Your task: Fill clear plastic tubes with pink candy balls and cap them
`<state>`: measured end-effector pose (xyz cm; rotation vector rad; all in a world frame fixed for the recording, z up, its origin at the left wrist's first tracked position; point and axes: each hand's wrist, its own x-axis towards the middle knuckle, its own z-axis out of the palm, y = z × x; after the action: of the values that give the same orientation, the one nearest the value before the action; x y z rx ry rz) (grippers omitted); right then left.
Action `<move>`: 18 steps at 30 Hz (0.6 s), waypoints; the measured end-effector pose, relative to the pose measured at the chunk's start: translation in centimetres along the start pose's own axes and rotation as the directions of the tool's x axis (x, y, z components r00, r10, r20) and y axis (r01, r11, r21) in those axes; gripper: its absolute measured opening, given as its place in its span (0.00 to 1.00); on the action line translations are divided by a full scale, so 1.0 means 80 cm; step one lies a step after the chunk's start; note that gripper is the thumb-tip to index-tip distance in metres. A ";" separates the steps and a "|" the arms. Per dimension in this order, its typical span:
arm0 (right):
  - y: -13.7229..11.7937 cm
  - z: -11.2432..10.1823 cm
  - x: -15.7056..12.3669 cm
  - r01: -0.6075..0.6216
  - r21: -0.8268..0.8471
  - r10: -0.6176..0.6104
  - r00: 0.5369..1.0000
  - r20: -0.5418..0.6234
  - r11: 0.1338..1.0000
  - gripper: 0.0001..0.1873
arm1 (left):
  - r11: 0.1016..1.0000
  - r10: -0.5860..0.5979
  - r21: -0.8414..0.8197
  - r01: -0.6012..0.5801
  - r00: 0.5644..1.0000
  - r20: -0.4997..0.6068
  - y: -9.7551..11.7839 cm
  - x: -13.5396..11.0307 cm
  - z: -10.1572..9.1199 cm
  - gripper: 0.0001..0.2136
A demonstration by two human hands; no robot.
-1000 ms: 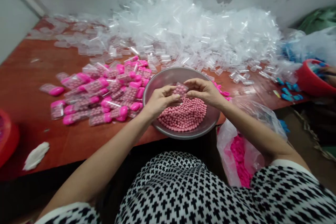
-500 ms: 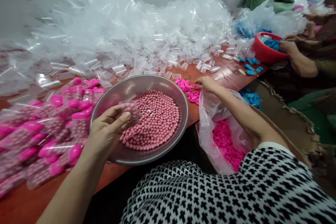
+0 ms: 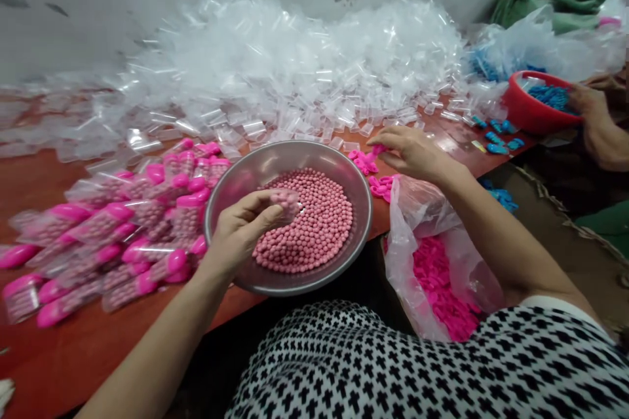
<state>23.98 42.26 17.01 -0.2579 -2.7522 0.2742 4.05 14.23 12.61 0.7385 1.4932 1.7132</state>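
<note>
My left hand (image 3: 244,228) is closed around a small clear plastic container (image 3: 286,201) with pink beads in it. It is over a metal bowl (image 3: 230,268) that holds a mass of round pink beads (image 3: 314,236). To the right of the bowl, my right hand (image 3: 410,152) pinches a bright pink cap (image 3: 377,150) between thumb and fingers. Several loose pink caps (image 3: 381,187) lie on the table just below that hand. More caps fill a clear plastic bag (image 3: 400,262) under my right forearm.
Filled containers with pink caps (image 3: 113,216) are piled on the red table (image 3: 73,366) at left. Empty clear containers (image 3: 295,59) form a heap along the wall. At right, a co-worker's hand (image 3: 592,108) touches a red basin (image 3: 528,108) of blue pieces.
My view has swung left, so things appear shifted right. My right hand has lifted from the loose caps with a pink cap in its fingers. The left hand still holds the container over the bowl.
</note>
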 end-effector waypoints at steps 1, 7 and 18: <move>-0.026 -0.001 0.009 0.073 0.099 -0.074 0.997 0.013 0.992 0.17 | 1.000 0.018 0.000 -0.018 0.999 0.035 0.001 -0.001 0.004 0.14; -0.134 0.051 0.045 0.024 0.795 -0.046 0.999 0.005 0.606 0.18 | 0.996 0.080 0.038 -0.084 0.992 0.096 0.006 -0.009 0.008 0.19; -0.186 0.068 0.055 0.302 0.286 -0.283 0.953 -0.106 0.910 0.17 | 0.908 0.343 0.229 -0.351 0.936 0.074 -0.016 -0.019 -0.030 0.16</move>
<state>15.82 28.01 16.76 0.2221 -2.5924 0.5818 3.18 11.66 11.02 1.2165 1.6379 1.7804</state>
